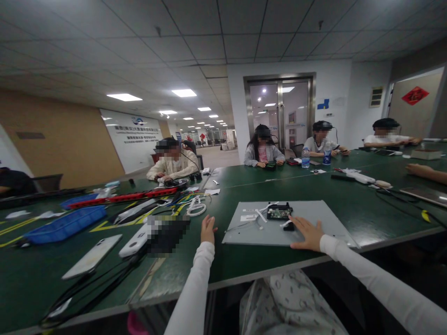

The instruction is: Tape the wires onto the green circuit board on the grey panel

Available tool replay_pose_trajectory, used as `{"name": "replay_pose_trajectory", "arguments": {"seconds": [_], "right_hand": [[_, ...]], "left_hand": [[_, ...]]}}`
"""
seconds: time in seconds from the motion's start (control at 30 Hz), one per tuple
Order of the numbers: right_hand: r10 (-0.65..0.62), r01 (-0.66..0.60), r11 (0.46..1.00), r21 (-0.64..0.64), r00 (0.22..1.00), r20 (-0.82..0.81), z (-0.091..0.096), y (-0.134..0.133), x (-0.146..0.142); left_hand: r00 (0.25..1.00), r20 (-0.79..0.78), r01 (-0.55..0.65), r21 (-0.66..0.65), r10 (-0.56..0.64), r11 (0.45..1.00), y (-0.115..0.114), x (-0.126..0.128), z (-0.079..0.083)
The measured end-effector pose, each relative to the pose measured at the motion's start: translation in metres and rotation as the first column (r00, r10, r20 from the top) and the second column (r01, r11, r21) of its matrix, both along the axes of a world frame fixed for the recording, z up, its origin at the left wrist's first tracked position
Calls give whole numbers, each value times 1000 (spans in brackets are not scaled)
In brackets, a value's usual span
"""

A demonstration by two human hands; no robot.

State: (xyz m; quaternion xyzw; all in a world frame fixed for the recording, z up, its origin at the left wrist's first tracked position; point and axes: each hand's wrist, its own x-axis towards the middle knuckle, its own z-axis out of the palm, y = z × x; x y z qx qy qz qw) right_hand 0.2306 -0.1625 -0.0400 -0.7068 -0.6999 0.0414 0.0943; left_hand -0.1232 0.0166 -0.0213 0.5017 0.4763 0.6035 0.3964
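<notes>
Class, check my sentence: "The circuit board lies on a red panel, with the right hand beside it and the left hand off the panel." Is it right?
Not quite: the head view shows a grey panel, not a red one, under the circuit board. The rest stands.

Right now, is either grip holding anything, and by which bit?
The left grip looks empty. The right grip is beside the small black piece; whether it's held is unclear.

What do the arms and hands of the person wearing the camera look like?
Both arms wear long, plain white sleeves: the left sleeve and the right sleeve reach down to the wrists. The left hand and right hand wear no gloves. I see no pattern or cables on the sleeves.
</notes>
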Motion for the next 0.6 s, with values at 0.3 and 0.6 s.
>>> {"name": "replay_pose_trajectory", "arguments": {"seconds": [0.3,0.6], "right_hand": [[-357,356,934,-27,934,-16,-23,32,50],[-596,597,802,-10,799,-82,-37,38,106]], "left_hand": [[994,107,-16,-10,17,1000,1,-2,-3],[998,56,-15,-29,16,999,0,1,-4]]}}
